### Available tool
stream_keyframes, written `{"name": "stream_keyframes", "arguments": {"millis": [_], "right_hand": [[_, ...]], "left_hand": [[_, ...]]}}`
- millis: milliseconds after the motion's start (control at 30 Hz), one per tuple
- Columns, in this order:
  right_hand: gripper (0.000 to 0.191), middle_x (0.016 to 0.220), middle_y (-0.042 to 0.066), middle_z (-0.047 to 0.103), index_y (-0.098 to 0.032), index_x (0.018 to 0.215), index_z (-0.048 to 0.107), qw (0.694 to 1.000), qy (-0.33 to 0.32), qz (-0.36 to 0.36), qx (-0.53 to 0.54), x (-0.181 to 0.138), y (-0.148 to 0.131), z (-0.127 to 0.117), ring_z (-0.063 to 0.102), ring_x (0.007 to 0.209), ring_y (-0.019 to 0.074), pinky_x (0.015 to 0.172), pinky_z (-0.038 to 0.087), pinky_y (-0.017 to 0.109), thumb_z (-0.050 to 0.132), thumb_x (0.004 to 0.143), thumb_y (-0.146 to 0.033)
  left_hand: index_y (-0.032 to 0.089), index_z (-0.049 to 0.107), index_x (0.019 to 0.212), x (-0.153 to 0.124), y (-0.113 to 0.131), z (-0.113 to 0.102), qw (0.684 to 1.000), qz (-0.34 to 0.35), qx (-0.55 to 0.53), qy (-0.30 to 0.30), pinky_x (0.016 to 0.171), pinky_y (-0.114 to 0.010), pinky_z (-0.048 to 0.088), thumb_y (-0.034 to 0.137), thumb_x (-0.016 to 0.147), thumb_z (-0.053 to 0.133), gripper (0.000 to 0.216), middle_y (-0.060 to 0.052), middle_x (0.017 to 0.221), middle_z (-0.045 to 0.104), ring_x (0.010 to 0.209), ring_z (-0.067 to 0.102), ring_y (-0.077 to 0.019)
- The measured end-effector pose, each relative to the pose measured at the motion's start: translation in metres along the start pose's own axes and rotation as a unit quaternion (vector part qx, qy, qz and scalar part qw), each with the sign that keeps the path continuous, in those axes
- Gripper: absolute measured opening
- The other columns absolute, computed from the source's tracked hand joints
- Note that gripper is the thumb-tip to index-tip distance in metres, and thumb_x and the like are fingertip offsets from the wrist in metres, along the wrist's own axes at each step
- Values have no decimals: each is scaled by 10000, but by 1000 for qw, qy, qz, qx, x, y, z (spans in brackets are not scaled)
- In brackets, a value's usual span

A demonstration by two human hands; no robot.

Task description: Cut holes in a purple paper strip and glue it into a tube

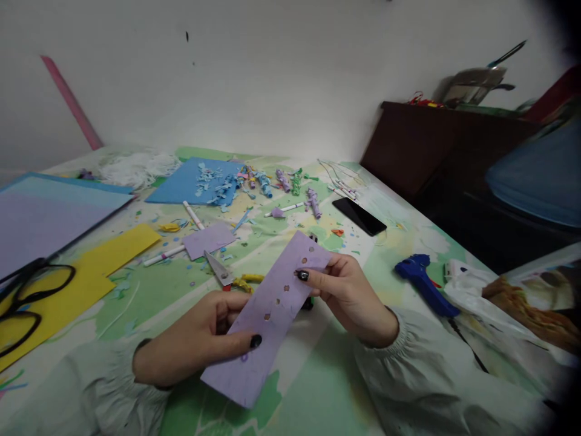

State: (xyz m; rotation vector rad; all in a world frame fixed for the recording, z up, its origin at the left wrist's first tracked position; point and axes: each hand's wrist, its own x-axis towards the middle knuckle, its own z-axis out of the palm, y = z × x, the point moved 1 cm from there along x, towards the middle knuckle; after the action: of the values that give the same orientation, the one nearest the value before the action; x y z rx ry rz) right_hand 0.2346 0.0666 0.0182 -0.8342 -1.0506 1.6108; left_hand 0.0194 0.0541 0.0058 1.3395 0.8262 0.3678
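Observation:
A long purple foam strip (272, 309) with several small punched holes is held up over the table between both hands. My left hand (195, 339) pinches its lower part, thumb on top. My right hand (349, 293) grips its upper right edge, thumb on the strip; a small dark tool shows just under this hand, mostly hidden. Small scissors with yellow handles (229, 277) lie on the table just behind the strip.
Large black scissors (27, 303) lie on a yellow sheet (91, 272) at left, beside a purple sheet (40, 218). Blue sheet (190, 181) with scraps, markers (193, 215), a phone (358, 215), a blue glue gun (424, 281) and a plastic bag (481, 303) lie around. A dark cabinet (431, 145) stands at right.

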Motion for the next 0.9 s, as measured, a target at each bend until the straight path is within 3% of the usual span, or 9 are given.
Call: {"name": "stream_keyframes", "arguments": {"millis": [133, 267, 467, 567, 733, 900], "right_hand": [[106, 706, 36, 728, -142, 743, 721, 1000, 4, -7, 2, -1, -3, 2, 673, 646, 139, 622, 547, 249, 772, 666, -194], [95, 681, 18, 705, -140, 720, 697, 1000, 18, 4, -19, 0, 4, 0, 630, 584, 113, 564, 513, 224, 748, 669, -201], [106, 666, 19, 689, -142, 732, 668, 998, 2, 22, -55, -1, 11, 0, 620, 563, 122, 508, 484, 219, 689, 704, -242], [98, 670, 11, 689, -147, 767, 673, 998, -35, 17, -53, -3, 11, 7, 632, 600, 119, 570, 503, 227, 665, 729, -236], [106, 713, -10, 680, -155, 799, 659, 995, -73, 27, -58, -8, 16, 20, 602, 626, 97, 604, 483, 216, 631, 697, -165], [175, 710, -18, 661, -156, 834, 662, 992, -101, 27, -68, -13, 19, 28, 579, 635, 100, 592, 473, 216, 572, 685, -135]], "left_hand": [[217, 602, 1152, 0, 1, 4, 1000, 2, 21, 17, 627, -252, 476, 401, 784, 666, 417, -23, 836, 660, 786, 627, -188], [246, 543, 1193, -1, -3, 10, 1000, 16, 20, 16, 605, -262, 488, 383, 831, 609, 393, -21, 841, 661, 765, 650, -190], [220, 588, 999, -1, 0, 15, 998, 46, 32, 21, 622, -269, 499, 357, 820, 616, 227, 3, 756, 628, 696, 621, -168], [200, 598, 891, 0, 5, 16, 993, 96, 39, 58, 608, -230, 478, 361, 845, 593, 168, -12, 795, 634, 726, 604, -153], [196, 604, 878, 1, 13, 20, 975, 168, 50, 135, 528, -172, 433, 329, 890, 539, 148, 21, 733, 610, 596, 529, -91], [183, 603, 907, -1, 16, 27, 964, 197, 80, 161, 564, -195, 468, 276, 890, 513, 130, -6, 803, 641, 677, 582, -121]]}}
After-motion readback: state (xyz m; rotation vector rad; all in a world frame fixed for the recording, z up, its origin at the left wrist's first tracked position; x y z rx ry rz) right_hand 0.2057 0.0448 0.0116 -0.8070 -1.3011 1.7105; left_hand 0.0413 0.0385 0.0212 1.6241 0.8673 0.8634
